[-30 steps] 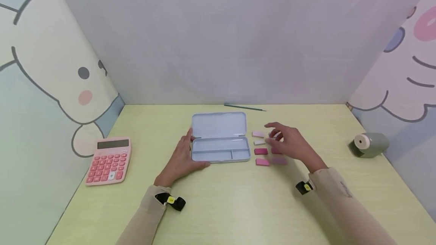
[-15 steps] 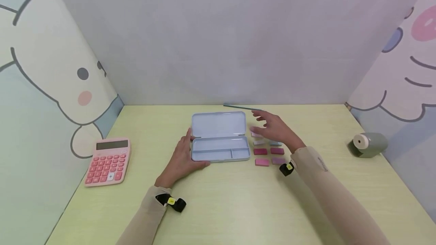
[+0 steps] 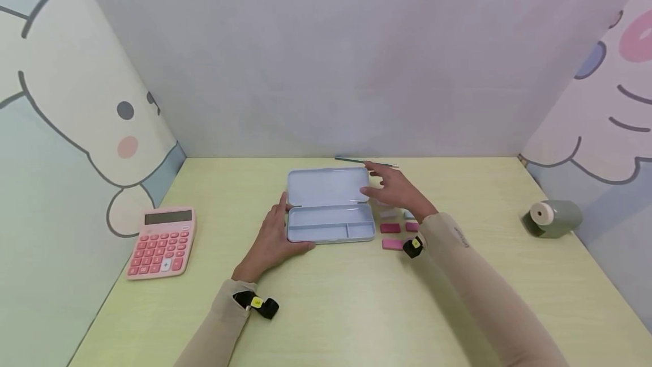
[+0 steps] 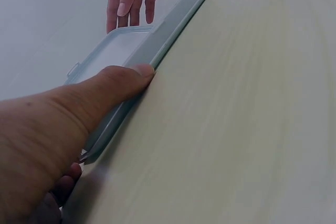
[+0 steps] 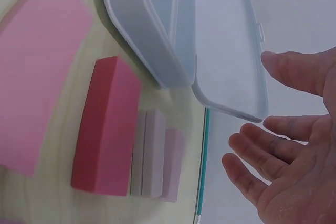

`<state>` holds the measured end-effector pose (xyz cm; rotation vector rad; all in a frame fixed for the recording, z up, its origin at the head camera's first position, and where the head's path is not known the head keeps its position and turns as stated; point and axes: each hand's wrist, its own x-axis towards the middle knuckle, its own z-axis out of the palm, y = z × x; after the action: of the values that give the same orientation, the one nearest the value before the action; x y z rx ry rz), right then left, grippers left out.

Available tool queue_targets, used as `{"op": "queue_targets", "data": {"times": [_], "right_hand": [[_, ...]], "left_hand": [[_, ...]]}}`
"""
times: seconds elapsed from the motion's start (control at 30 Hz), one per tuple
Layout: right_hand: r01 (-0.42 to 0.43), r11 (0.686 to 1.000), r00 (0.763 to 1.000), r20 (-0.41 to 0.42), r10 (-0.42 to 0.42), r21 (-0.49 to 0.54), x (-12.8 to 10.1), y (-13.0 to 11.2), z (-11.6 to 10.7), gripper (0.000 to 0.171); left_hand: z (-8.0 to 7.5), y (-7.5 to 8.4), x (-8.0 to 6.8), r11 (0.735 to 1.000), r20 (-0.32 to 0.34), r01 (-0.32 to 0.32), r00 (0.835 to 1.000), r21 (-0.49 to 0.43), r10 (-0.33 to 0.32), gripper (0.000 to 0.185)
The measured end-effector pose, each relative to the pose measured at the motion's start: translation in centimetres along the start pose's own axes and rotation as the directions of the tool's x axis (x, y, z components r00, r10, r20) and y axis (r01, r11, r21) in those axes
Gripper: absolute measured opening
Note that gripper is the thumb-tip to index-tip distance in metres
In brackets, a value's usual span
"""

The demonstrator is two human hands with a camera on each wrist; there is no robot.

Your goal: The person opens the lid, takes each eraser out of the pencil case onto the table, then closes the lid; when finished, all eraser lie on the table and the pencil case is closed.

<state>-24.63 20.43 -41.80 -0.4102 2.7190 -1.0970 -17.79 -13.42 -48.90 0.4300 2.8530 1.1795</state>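
A light blue pencil case lies open, its lid laid back away from the person. My left hand holds the case's left end, thumb along the front edge and fingers round the left side. My right hand is at the lid's right edge with fingers spread and nothing in them; whether a fingertip touches the lid I cannot tell. Below that hand lie several block erasers, among them a dark pink eraser and a pink eraser. The hand and sleeve hide some of them.
A pencil lies along the table's back edge, partly behind the right fingers. At the left is a pink calculator. A grey-green pencil sharpener stands at the far right. Walls border the back and both sides.
My right hand has moved left and away from the person, from over the erasers to the lid's right edge. My left hand and the case have stayed put.
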Motion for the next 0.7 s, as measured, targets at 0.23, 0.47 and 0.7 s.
{"op": "queue_targets", "data": {"times": [0.23, 0.47, 0.7], "right_hand": [[-0.012, 0.999, 1.0, -0.007, 0.011, -0.037, 0.1, -0.7, 0.2, 0.077], [0.065, 0.997, 0.997, -0.044, -0.066, -0.038, -0.9, -0.9, -0.4, 0.068], [0.123, 0.991, 0.989, -0.076, -0.127, -0.053, -3.1, -1.5, -0.7, 0.06]], "left_hand": [[0.1, -0.1, 0.1, 1.0, -0.002, -0.011, 1.0, 0.011, 0.011, 0.14], [0.0, -0.2, 0.1, 1.0, -0.003, -0.005, 1.0, 0.01, 0.005, 0.141], [0.1, -0.3, 0.1, 1.0, 0.006, 0.007, 1.0, 0.01, -0.007, 0.142]]}}
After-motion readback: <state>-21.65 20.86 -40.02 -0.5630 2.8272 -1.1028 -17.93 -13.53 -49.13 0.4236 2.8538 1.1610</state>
